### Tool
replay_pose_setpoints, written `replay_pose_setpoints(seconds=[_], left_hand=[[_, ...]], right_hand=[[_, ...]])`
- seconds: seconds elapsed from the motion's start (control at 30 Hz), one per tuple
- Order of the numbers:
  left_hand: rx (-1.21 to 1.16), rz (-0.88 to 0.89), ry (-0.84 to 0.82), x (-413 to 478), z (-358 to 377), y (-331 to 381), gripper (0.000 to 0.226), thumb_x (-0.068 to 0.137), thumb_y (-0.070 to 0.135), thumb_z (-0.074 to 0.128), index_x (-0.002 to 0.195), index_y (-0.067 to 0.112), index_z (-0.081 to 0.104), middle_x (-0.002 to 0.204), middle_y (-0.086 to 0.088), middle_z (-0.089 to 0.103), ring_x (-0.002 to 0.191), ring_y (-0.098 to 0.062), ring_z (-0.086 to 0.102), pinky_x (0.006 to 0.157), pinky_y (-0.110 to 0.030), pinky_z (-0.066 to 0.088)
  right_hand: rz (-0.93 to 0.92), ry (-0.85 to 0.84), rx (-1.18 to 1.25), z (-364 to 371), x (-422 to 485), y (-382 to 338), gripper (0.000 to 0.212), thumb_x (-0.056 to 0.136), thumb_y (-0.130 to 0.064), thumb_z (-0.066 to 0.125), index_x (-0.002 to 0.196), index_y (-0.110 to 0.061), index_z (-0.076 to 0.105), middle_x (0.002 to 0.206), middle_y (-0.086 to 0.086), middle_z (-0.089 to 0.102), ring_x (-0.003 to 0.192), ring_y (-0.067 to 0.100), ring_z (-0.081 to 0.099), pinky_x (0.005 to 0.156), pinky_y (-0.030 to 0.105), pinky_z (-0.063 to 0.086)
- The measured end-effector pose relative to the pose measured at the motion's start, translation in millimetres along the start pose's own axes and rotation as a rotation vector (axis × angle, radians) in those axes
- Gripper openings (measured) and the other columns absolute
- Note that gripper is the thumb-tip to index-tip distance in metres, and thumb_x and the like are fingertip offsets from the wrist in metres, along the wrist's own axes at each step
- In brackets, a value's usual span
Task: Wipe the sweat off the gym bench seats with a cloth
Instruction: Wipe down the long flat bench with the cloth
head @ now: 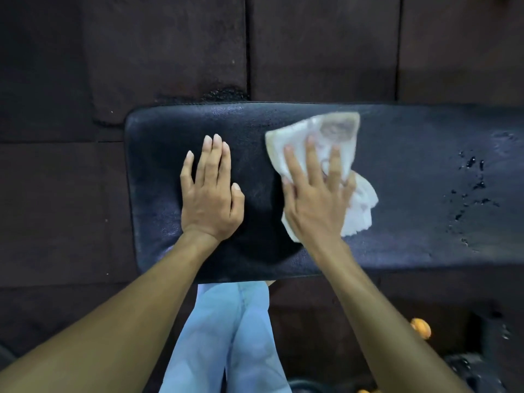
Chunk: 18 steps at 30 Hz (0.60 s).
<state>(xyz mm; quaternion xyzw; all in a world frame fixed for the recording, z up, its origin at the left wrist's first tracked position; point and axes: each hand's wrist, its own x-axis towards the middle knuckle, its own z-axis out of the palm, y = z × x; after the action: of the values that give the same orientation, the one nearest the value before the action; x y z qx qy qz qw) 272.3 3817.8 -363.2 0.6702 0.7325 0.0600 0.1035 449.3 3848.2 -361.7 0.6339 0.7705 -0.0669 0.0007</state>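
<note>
The right hand (314,191) lies spread, fingers apart, pressing the crumpled white cloth (326,154) flat onto the black bench seat (411,171). Just beside it, the left hand (211,191) rests palm-down on the bare pad, fingers together, gripping nothing. Droplets (470,188) glisten well beyond the cloth.

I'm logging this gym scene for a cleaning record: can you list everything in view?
bench seat: one, black padded, across the middle, running off the right edge
cloth: one, white, crumpled, on the seat right of centre
droplets: a scattered patch, dark and wet, on the seat's right part
floor mats: several, dark brown, all around the bench
orange objects: at least two, lower right, too blurred to identify
trousers: light blue, bottom centre, below the bench edge
left hand: flat, palm down on the bare seat
right hand: fingers spread, pressing the cloth to the seat
</note>
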Motion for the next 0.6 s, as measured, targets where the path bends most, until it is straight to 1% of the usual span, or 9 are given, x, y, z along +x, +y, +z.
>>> replay_pose_setpoints(seconds=[0.07, 0.17, 0.2, 0.27, 0.33, 0.43, 0.47, 0.5, 0.6], left_hand=[[0.0, -0.003, 0.004, 0, 0, 0, 0.065, 0.088, 0.022, 0.036, 0.147, -0.003, 0.027, 0.156, -0.018, 0.024, 0.146, -0.026, 0.017, 0.119, -0.049, 0.012], [0.01, 0.007, 0.001, -1, -1, 0, 0.064, 0.089, 0.021, 0.035, 0.147, -0.003, 0.025, 0.156, -0.018, 0.022, 0.147, -0.026, 0.015, 0.119, -0.049, 0.011], [0.009, 0.008, -0.002, -1, 0, 0, 0.064, 0.089, 0.021, 0.035, 0.147, -0.003, 0.025, 0.156, -0.018, 0.022, 0.147, -0.027, 0.015, 0.119, -0.049, 0.01], [0.007, 0.006, -0.004, -1, 0, 0, 0.064, 0.089, 0.021, 0.035, 0.147, -0.003, 0.025, 0.156, -0.018, 0.022, 0.147, -0.027, 0.015, 0.119, -0.049, 0.01], [0.002, 0.005, 0.003, -2, 1, 0, 0.064, 0.089, 0.021, 0.035, 0.147, -0.003, 0.024, 0.156, -0.018, 0.022, 0.147, -0.027, 0.015, 0.119, -0.05, 0.011], [0.001, 0.007, 0.002, -2, 0, 1, 0.064, 0.089, 0.021, 0.034, 0.147, -0.003, 0.023, 0.156, -0.019, 0.021, 0.147, -0.027, 0.015, 0.119, -0.051, 0.011], [0.004, 0.003, 0.001, -2, 0, 0, 0.064, 0.089, 0.022, 0.033, 0.147, -0.003, 0.023, 0.156, -0.019, 0.021, 0.147, -0.027, 0.015, 0.119, -0.05, 0.011], [0.008, -0.001, -0.001, -2, -1, 0, 0.064, 0.089, 0.022, 0.033, 0.147, -0.004, 0.023, 0.156, -0.019, 0.021, 0.147, -0.027, 0.015, 0.119, -0.05, 0.011], [0.02, 0.002, 0.01, -1, 0, 1, 0.063, 0.089, 0.02, 0.034, 0.147, -0.004, 0.026, 0.156, -0.019, 0.024, 0.146, -0.027, 0.017, 0.119, -0.05, 0.012]], right_hand=[[-0.141, 0.005, 0.002, -1, 32, -9, 0.045, 0.1, -0.044, 0.037, 0.146, -0.04, 0.04, 0.156, -0.003, 0.036, 0.142, 0.033, 0.03, 0.103, 0.051, 0.024], [-0.299, -0.071, -0.006, -10, 78, -11, 0.045, 0.101, -0.045, 0.033, 0.146, -0.041, 0.039, 0.157, -0.004, 0.035, 0.142, 0.033, 0.033, 0.102, 0.051, 0.024], [-0.278, -0.107, -0.001, -13, 91, -5, 0.046, 0.102, -0.046, 0.031, 0.147, -0.041, 0.036, 0.158, -0.004, 0.033, 0.144, 0.031, 0.03, 0.104, 0.051, 0.024], [-0.064, -0.156, 0.024, -20, 110, 19, 0.046, 0.103, -0.047, 0.027, 0.148, -0.04, 0.034, 0.16, -0.005, 0.028, 0.146, 0.028, 0.024, 0.108, 0.05, 0.021], [0.172, -0.127, 0.055, -26, 115, 49, 0.046, 0.102, -0.047, 0.025, 0.147, -0.039, 0.036, 0.16, -0.007, 0.027, 0.146, 0.027, 0.022, 0.109, 0.05, 0.02], [0.345, -0.019, 0.034, -20, 75, 55, 0.046, 0.102, -0.047, 0.029, 0.146, -0.041, 0.037, 0.16, -0.009, 0.026, 0.145, 0.027, 0.025, 0.106, 0.049, 0.024], [0.371, 0.026, 0.033, -16, 51, 42, 0.045, 0.102, -0.046, 0.032, 0.146, -0.041, 0.039, 0.16, -0.008, 0.028, 0.145, 0.028, 0.027, 0.105, 0.05, 0.026], [0.351, 0.055, 0.048, -11, 29, 24, 0.045, 0.101, -0.044, 0.037, 0.145, -0.04, 0.041, 0.159, -0.005, 0.031, 0.143, 0.03, 0.031, 0.103, 0.052, 0.029], [0.106, 0.074, 0.062, 3, -1, -24, 0.042, 0.101, -0.041, 0.043, 0.143, -0.038, 0.047, 0.155, 0.0, 0.039, 0.14, 0.034, 0.036, 0.101, 0.053, 0.031]])
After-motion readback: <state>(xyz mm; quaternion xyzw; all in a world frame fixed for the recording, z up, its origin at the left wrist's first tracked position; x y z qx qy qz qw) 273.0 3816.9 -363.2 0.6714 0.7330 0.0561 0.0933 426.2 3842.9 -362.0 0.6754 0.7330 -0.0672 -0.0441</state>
